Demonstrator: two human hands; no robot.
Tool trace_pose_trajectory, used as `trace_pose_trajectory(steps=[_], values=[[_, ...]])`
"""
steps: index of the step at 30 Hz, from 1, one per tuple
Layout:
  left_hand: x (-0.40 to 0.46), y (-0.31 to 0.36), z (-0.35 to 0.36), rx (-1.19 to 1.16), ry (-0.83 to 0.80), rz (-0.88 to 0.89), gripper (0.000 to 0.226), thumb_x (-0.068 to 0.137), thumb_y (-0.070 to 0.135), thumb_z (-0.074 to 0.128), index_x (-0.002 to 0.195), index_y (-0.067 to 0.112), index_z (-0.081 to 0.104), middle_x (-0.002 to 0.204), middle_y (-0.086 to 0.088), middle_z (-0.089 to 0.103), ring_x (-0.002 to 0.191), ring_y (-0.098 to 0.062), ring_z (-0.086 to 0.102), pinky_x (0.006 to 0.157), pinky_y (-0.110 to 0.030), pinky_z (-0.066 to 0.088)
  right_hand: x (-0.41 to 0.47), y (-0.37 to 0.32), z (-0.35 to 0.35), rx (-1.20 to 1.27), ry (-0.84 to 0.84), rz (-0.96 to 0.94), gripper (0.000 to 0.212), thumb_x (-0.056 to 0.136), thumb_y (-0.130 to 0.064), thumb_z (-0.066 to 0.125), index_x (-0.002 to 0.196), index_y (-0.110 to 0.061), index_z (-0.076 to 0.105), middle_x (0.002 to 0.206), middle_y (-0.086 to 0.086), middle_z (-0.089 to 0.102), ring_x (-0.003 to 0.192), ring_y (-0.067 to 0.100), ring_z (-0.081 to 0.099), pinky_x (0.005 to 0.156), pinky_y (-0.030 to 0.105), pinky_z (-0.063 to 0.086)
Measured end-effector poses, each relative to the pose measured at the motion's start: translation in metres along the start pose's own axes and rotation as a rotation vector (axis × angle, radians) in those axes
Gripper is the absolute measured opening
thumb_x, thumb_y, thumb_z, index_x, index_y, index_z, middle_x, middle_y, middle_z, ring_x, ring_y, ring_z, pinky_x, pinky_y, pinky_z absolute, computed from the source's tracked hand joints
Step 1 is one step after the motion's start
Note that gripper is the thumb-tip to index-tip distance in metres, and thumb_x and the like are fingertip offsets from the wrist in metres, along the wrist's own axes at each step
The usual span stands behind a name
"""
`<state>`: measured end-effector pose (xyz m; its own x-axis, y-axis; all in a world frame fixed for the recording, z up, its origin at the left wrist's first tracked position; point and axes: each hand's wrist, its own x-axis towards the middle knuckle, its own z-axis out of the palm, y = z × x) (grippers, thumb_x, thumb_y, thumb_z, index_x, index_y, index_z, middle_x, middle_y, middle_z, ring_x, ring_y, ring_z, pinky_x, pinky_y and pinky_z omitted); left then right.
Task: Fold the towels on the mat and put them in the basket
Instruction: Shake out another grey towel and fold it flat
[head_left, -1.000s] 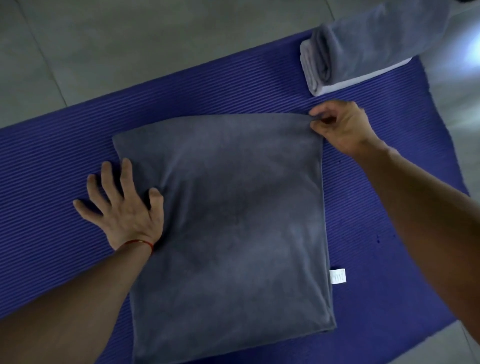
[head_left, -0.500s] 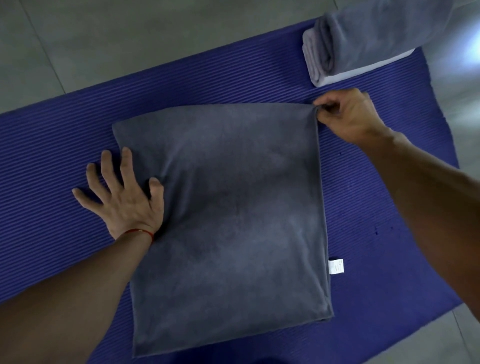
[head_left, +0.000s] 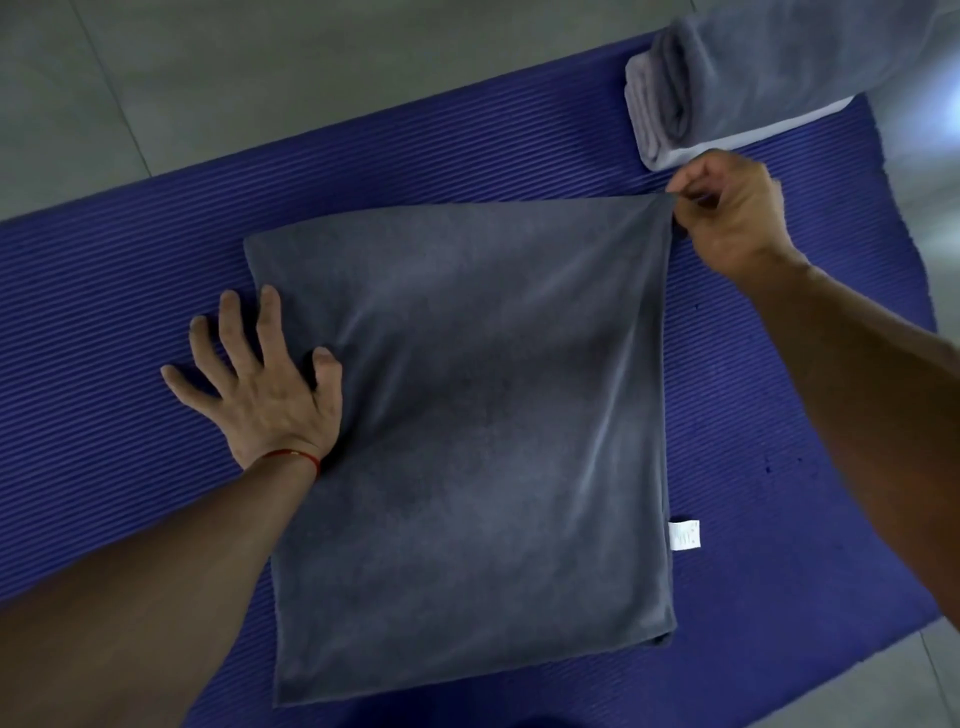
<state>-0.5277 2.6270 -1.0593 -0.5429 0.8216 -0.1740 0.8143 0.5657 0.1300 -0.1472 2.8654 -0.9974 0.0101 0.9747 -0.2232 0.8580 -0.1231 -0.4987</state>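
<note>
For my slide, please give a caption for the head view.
Left hand presses grey towel on blue mat; right hand pinches its far corner.

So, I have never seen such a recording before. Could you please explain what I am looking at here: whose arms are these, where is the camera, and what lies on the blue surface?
There is no machine here. A person wears one wide-angle camera on the head, looking forward and down, so you see that person's own two arms. A purple-blue ribbed mat lies on a tiled floor. On it lies a dark grey towel, spread flat, with a small white label at its right edge. The left hand lies with spread fingers, partly on the towel's left edge and partly on the mat. The right hand pinches the towel's far right corner and lifts it slightly. At the far right corner of the mat rests a stack of folded towels. No basket appears in this picture.
</note>
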Motion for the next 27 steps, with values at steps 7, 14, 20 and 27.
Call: trace_pose_trajectory(steps=[7, 14, 20, 27], values=[[0.0, 0.0, 0.001, 0.015, 0.001, -0.002, 0.072, 0.096, 0.052, 0.041, 0.16, 0.029, 0.015, 0.167, -0.007, 0.014, 0.152, -0.041, 0.013, 0.115, -0.076, 0.007, -0.029, -0.028, 0.018, -0.144, 0.225, 0.041, 0.036, 0.092, -0.016, 0.052, 0.126, -0.013, 0.065, 0.124, 0.012, 0.065, 0.11, 0.028, 0.061, 0.093, 0.025, 0.047], [0.001, 0.004, 0.0, 0.064, -0.028, -0.014, 0.076, 0.092, 0.057, 0.036, 0.16, 0.029, 0.018, 0.167, -0.005, 0.017, 0.151, -0.039, 0.017, 0.114, -0.075, 0.012, -0.178, -0.097, 0.136, -0.423, -0.101, -0.292, 0.076, 0.093, -0.049, 0.046, 0.162, -0.025, 0.025, 0.171, 0.015, 0.011, 0.157, 0.039, 0.007, 0.122, 0.069, 0.001], [0.002, 0.002, 0.003, 0.089, -0.019, -0.016, 0.076, 0.092, 0.058, 0.036, 0.16, 0.031, 0.016, 0.167, -0.003, 0.018, 0.152, -0.035, 0.017, 0.117, -0.071, 0.011, -0.197, -0.102, 0.175, -0.471, -0.097, -0.219, 0.083, 0.093, -0.051, 0.044, 0.165, -0.022, 0.014, 0.171, 0.019, 0.002, 0.157, 0.041, -0.003, 0.12, 0.069, 0.003], [0.021, 0.006, -0.026, -0.059, 0.038, -0.139, 0.074, 0.088, 0.058, 0.05, 0.152, 0.025, 0.034, 0.14, -0.003, 0.046, 0.127, -0.03, 0.041, 0.106, -0.059, 0.028, -0.197, -0.1, 0.179, -0.443, -0.063, -0.229, 0.082, 0.093, -0.052, 0.042, 0.165, -0.022, 0.015, 0.171, 0.019, 0.003, 0.157, 0.041, -0.003, 0.12, 0.07, 0.004]])
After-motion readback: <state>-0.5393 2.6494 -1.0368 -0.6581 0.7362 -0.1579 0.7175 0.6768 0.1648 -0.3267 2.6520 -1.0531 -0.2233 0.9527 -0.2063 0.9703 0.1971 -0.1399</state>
